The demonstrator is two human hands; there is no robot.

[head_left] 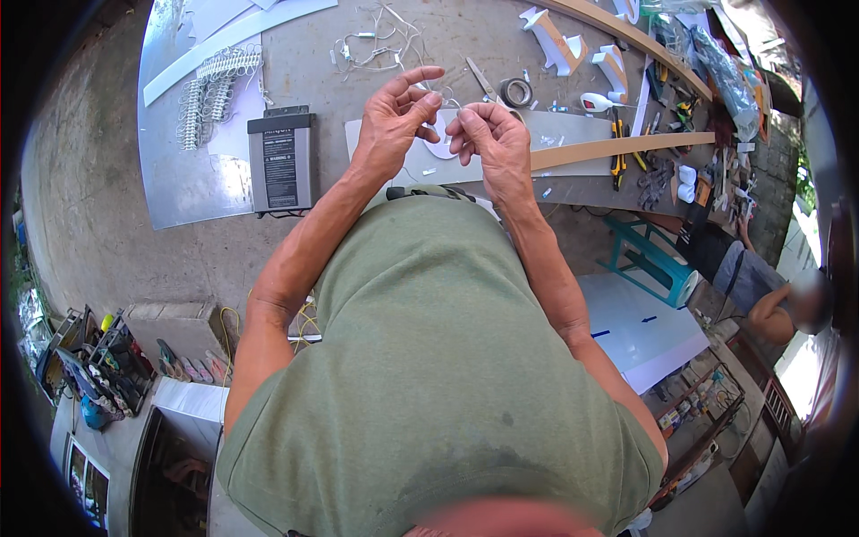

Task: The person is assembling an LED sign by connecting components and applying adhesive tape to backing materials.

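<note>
Above the near edge of the workbench, my left hand (pixel 394 125) has its index finger stretched out and the other fingers loosely curled and apart. My right hand (pixel 497 148) is pinched shut on a thin white wire (pixel 452 101), which loops toward the left thumb. Beneath the hands lies a white strip panel (pixel 568 132) with small scraps on it. A pair of scissors (pixel 480 79) and a black roll of tape (pixel 516 92) are just beyond my right hand. Farther off, a tangle of white wire with small modules (pixel 380 49) rests on the bench.
Left of my hands stands a grey box-shaped power unit (pixel 284 166), beside a bundle of wired modules (pixel 215 97) on a shiny sheet (pixel 174 179). White-and-brown shaped pieces (pixel 555 45) and pliers (pixel 618 152) lie right. A teal stool (pixel 649 259) and another person (pixel 752 277) are at right.
</note>
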